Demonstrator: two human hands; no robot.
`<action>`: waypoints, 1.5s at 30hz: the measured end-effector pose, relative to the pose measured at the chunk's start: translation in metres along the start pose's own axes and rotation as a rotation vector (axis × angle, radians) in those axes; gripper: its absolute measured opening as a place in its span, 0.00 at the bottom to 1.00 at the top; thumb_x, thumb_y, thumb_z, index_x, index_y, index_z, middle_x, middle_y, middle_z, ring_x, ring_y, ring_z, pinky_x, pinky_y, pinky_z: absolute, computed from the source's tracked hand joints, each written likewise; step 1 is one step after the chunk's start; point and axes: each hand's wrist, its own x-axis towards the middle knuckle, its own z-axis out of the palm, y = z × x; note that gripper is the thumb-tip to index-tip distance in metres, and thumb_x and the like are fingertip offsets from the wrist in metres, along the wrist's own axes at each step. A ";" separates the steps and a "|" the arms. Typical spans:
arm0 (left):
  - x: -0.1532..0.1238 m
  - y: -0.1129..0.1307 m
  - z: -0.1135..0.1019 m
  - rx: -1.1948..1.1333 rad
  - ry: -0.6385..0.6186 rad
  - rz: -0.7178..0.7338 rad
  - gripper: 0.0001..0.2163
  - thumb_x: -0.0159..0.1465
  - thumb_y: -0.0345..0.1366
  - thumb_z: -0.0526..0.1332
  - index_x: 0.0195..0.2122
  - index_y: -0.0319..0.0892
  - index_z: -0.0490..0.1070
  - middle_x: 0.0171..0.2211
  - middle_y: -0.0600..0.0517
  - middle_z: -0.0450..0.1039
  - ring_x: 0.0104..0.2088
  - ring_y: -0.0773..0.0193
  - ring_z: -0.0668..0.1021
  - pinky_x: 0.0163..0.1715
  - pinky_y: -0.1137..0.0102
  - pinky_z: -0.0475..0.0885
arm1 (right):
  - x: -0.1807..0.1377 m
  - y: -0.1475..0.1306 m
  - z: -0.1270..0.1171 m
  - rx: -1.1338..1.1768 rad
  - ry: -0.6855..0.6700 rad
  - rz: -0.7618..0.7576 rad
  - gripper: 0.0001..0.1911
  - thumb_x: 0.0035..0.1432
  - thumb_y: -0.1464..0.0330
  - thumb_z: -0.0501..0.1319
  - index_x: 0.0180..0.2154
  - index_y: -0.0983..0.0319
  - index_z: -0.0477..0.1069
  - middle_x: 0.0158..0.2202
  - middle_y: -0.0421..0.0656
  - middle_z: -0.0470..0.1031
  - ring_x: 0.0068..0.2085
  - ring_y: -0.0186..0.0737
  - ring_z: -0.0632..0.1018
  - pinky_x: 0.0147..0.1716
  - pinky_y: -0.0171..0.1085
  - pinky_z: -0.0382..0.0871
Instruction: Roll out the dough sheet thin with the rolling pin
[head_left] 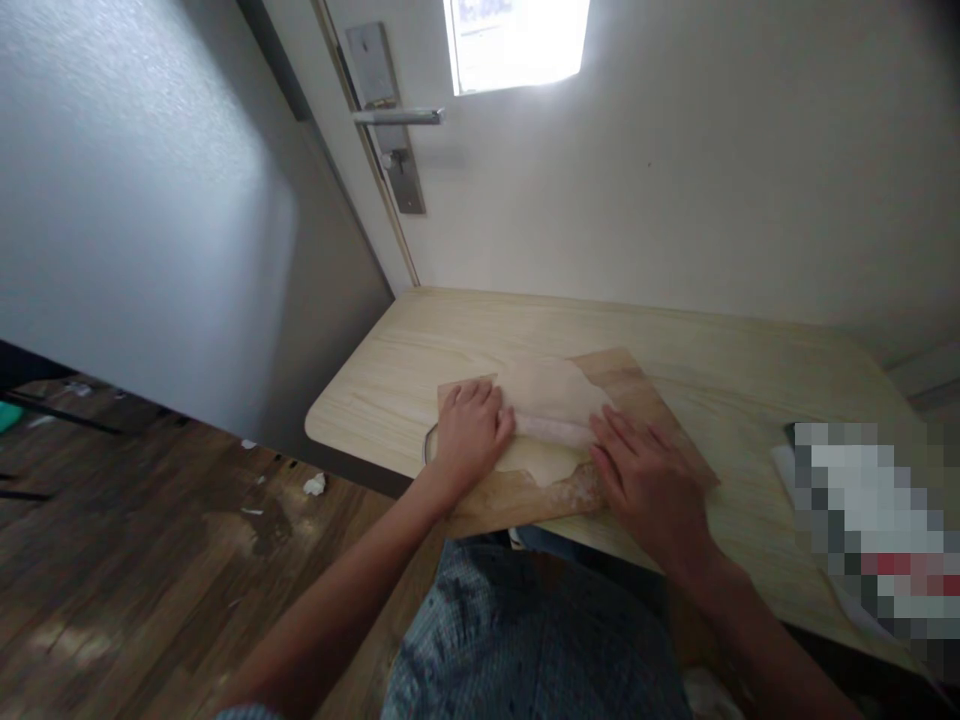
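A pale rolling pin (556,431) lies across a thin, flattened sheet of dough (546,388). The dough spreads over a wooden board (628,372), whose near edge has a floury patch. My left hand (471,428) is closed over the pin's left end, fingers pointing forward. Over its right end lies my right hand (651,482), the fingers bent around it. Both palms hide the ends of the pin. A metal loop (429,445) shows at the board's left edge.
The board sits on a light wood table (750,370) against a white door with a metal handle (401,117). A blurred-out object (877,520) lies at the table's right. A grey panel (172,220) stands on the left, and white scraps (315,484) lie on the floor.
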 end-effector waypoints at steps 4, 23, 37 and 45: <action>-0.022 -0.001 0.001 -0.014 0.030 0.006 0.21 0.65 0.39 0.46 0.52 0.31 0.64 0.52 0.40 0.67 0.54 0.54 0.68 0.55 0.58 0.60 | -0.014 -0.001 -0.006 0.029 0.004 -0.071 0.20 0.62 0.67 0.47 0.50 0.69 0.67 0.53 0.50 0.69 0.52 0.46 0.71 0.52 0.46 0.61; 0.050 -0.011 0.003 -0.035 -0.157 -0.088 0.18 0.66 0.39 0.43 0.50 0.39 0.65 0.50 0.45 0.70 0.50 0.57 0.71 0.45 0.64 0.67 | 0.069 0.018 0.024 -0.009 -0.268 0.116 0.25 0.62 0.67 0.40 0.57 0.69 0.60 0.58 0.53 0.62 0.61 0.48 0.58 0.55 0.49 0.55; 0.055 -0.012 -0.001 -0.018 -0.234 -0.103 0.18 0.65 0.39 0.41 0.43 0.41 0.69 0.42 0.45 0.74 0.43 0.55 0.74 0.39 0.63 0.68 | 0.074 0.017 0.022 -0.058 -0.274 0.128 0.24 0.62 0.67 0.41 0.50 0.67 0.69 0.53 0.52 0.69 0.54 0.46 0.68 0.51 0.44 0.61; -0.005 -0.001 -0.005 0.010 -0.062 0.017 0.20 0.66 0.38 0.42 0.53 0.36 0.62 0.55 0.43 0.65 0.56 0.57 0.66 0.54 0.61 0.60 | 0.018 -0.006 0.000 -0.045 -0.158 0.081 0.23 0.63 0.67 0.43 0.53 0.69 0.65 0.55 0.53 0.67 0.56 0.48 0.67 0.54 0.46 0.59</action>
